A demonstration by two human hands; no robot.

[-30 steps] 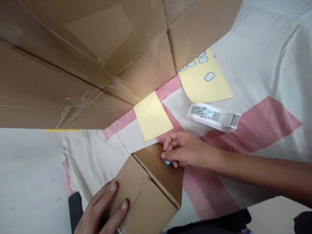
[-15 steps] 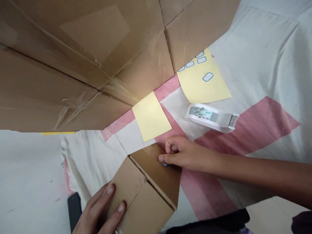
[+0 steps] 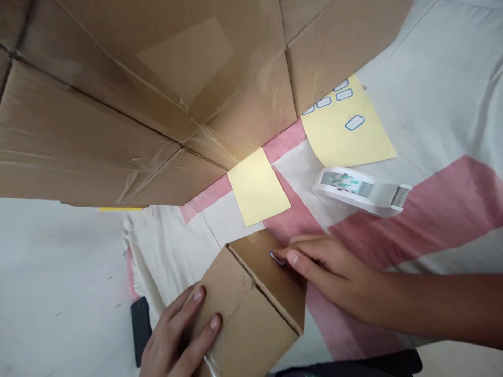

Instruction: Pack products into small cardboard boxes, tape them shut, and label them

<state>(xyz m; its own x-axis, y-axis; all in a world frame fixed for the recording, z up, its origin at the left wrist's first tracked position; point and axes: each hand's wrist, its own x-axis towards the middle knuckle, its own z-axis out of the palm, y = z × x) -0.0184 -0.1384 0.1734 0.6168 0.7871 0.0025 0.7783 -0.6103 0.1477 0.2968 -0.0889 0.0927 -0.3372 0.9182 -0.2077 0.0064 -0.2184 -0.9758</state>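
A small cardboard box (image 3: 239,324) sits tilted toward me on the cloth, two of its faces meeting at a taped seam. My left hand (image 3: 181,330) grips its left part, two fingers spread over the upper face; the thumb is hidden. On the darker right face is a small blue-edged label (image 3: 276,258), partly covered by a fingertip. My right hand (image 3: 334,272) presses that label with its outstretched index finger, the thumb close beside it and the other fingers loosely bent. It grips nothing that I can see.
A large taped cardboard box (image 3: 157,104) fills the upper left. Against its base lie a plain yellow sheet (image 3: 259,188) and a yellow label sheet (image 3: 353,144). A white tape dispenser (image 3: 363,191) lies right of centre. A black phone-like object (image 3: 140,330) is at lower left.
My right hand has gone from a curled pinch with the thumb on the label to an extended index finger on it. The whole view has shifted; my left hand keeps its place on the box.
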